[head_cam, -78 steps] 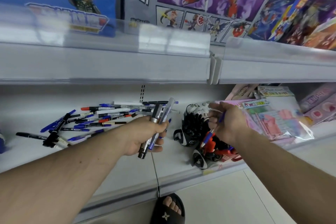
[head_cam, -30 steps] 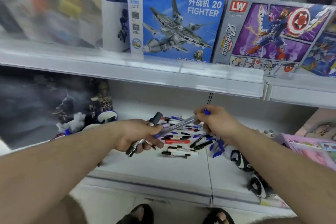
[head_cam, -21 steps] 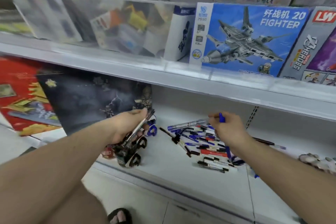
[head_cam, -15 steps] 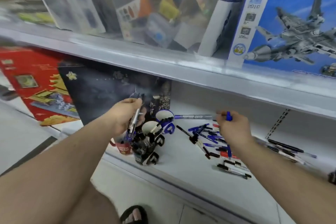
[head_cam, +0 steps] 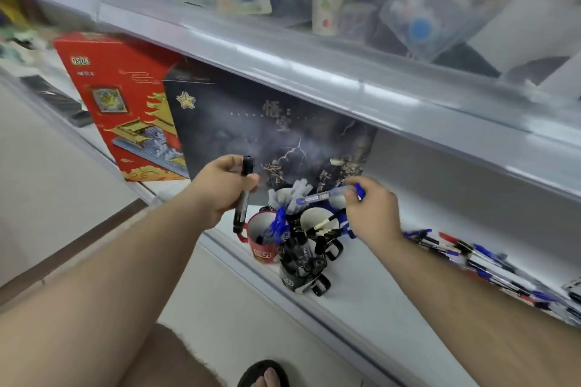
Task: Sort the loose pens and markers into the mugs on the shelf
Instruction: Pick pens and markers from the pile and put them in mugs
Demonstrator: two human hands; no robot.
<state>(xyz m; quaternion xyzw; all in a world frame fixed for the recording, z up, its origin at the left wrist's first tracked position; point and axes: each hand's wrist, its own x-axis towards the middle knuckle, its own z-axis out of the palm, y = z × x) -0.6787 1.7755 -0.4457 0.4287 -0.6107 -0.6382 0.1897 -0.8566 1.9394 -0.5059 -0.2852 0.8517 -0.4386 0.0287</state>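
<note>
Pens and markers (head_cam: pixel 481 261) lie in a loose heap on the white shelf (head_cam: pixel 371 298), to the right of the right hand (head_cam: pixel 372 214) and under its forearm; the heap is blurred, too tangled to count, and runs on toward the right edge of the head view. The left hand (head_cam: pixel 220 187) is curled round one black marker (head_cam: pixel 243 195), held upright, its lower end hanging just left of the red mug (head_cam: pixel 262 239); the right hand pinches one clear blue-capped pen (head_cam: pixel 327 195), held nearly level, its free end pointing left over the mugs. Four mugs show between and below the two hands: the red mug with blue pens in it; a white mug (head_cam: pixel 319 220) under the right hand with a few black markers; a black mug (head_cam: pixel 298 270) nearest the shelf's front edge, crowded with black markers; and a fourth mug (head_cam: pixel 286 195) behind, partly hidden, holding pale grey sticks. The front lip of the shelf runs close below the black mug; bare shelf lies between the mugs and the heap. The upper shelf's edge (head_cam: pixel 345 78) hangs above both hands, with open room between. Two boxes stand behind the left hand: a red box (head_cam: pixel 125 104) and a dark box (head_cam: pixel 267 122), the dark one right behind the mugs. Below, the pale floor (head_cam: pixel 47 166) and one sandalled foot (head_cam: pixel 267 375).
</note>
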